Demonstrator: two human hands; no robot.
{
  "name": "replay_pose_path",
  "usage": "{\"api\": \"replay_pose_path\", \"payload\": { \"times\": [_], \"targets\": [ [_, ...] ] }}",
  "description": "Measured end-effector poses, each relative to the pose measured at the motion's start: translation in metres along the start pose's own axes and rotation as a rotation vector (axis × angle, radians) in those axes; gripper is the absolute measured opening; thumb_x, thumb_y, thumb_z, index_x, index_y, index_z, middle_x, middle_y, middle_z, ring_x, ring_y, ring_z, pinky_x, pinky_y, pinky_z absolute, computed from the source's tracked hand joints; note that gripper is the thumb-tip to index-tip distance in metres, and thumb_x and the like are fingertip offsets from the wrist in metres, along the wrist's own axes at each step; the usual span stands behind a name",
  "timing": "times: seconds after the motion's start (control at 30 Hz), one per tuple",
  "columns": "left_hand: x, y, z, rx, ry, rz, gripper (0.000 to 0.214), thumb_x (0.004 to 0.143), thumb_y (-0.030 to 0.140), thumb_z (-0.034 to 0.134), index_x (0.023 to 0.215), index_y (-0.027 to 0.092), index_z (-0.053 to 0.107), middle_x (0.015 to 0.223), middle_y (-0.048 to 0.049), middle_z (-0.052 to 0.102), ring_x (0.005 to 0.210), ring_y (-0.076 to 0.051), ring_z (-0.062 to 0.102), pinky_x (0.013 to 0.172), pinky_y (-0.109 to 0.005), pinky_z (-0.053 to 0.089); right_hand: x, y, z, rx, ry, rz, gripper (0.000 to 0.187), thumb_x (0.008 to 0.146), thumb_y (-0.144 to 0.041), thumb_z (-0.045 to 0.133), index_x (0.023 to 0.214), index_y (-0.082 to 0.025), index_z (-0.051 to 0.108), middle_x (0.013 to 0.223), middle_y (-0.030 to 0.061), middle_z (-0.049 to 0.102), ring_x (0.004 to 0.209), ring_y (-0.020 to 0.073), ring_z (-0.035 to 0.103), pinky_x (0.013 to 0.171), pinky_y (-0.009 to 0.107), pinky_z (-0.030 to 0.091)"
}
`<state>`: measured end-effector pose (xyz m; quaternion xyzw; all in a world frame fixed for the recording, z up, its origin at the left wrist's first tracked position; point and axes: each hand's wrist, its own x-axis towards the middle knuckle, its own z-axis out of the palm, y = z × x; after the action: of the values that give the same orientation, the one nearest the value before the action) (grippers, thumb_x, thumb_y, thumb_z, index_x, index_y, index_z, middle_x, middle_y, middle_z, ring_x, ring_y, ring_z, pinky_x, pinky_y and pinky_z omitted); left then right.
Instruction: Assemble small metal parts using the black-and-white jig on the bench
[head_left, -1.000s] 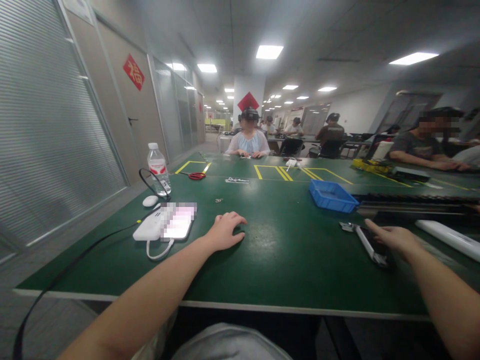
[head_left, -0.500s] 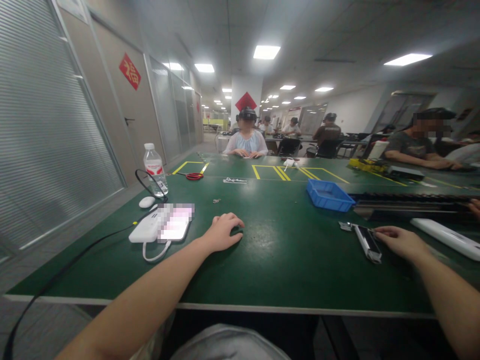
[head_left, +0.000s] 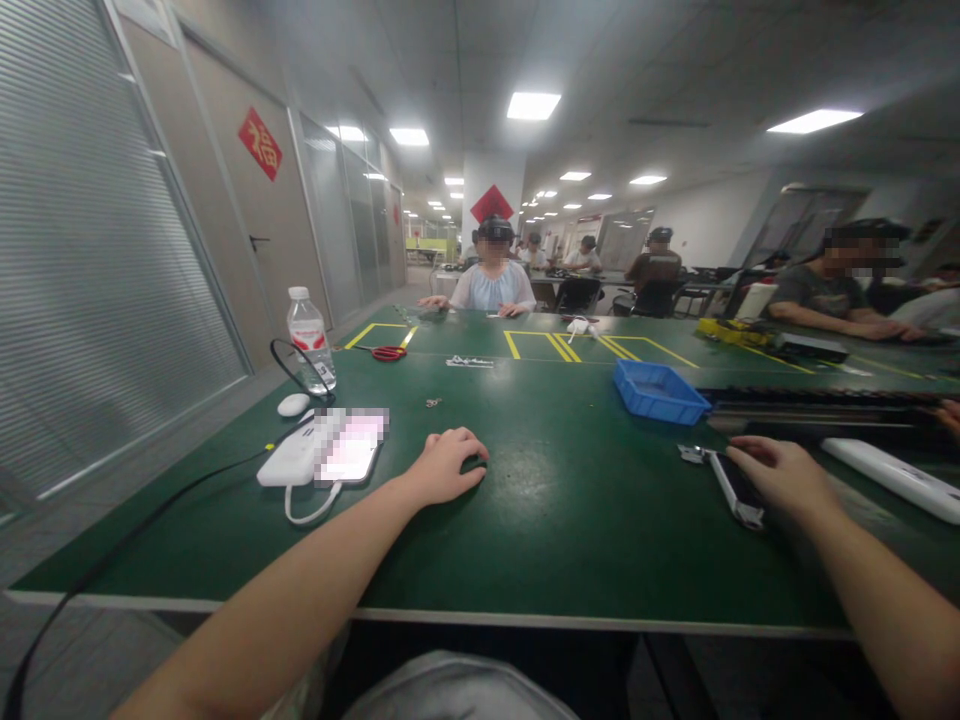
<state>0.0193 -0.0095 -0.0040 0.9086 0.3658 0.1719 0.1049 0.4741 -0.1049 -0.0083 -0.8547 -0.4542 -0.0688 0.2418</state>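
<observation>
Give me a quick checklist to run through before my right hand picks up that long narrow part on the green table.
1. Right hand at the long part: ok, fingers rest over its far half.
2. Grip closed on the part: cannot tell, fingers hide the contact.
3. Left hand out of the way: ok, it rests on the table, apart from the part.
4. Part lying flat: ok, it lies on the table.
5. Blue tray clear of the part: ok, it sits farther back, not touching.
6. White bar to the right: ok, apart from the hand.
</observation>
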Motion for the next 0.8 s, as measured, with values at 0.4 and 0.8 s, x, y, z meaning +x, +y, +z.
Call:
{"api": "replay_pose_path", "payload": {
  "times": [0.4, 0.8],
  "targets": [
    [-0.001, 0.001, -0.002, 0.001, -0.012, 0.002, 0.022, 0.081, 0.033, 0.052, 0.099, 0.025, 0.061, 0.106, -0.0044, 0.055, 0.103, -0.022, 0.049, 0.093, -0.042, 0.031, 0.019, -0.021, 0.012, -0.248, -0.256, -0.264, 0.014, 0.076, -0.025, 0.058, 0.084, -0.015, 0.064, 0.100, 0.0133, 0.062, 0.095, 0.0242, 0.058, 0.085, 0.030, 0.041],
    [-0.002, 0.002, -0.002, 0.015, -0.025, -0.004, 0.020, 0.081, 0.032, 0.052, 0.098, 0.025, 0.062, 0.107, -0.0040, 0.055, 0.104, -0.022, 0.049, 0.092, -0.042, 0.033, 0.022, 0.005, -0.007, -0.253, -0.336, -0.193, 0.012, 0.073, -0.016, 0.054, 0.076, -0.017, 0.065, 0.103, 0.0156, 0.062, 0.097, 0.0239, 0.059, 0.088, 0.030, 0.042]
  ]
}}
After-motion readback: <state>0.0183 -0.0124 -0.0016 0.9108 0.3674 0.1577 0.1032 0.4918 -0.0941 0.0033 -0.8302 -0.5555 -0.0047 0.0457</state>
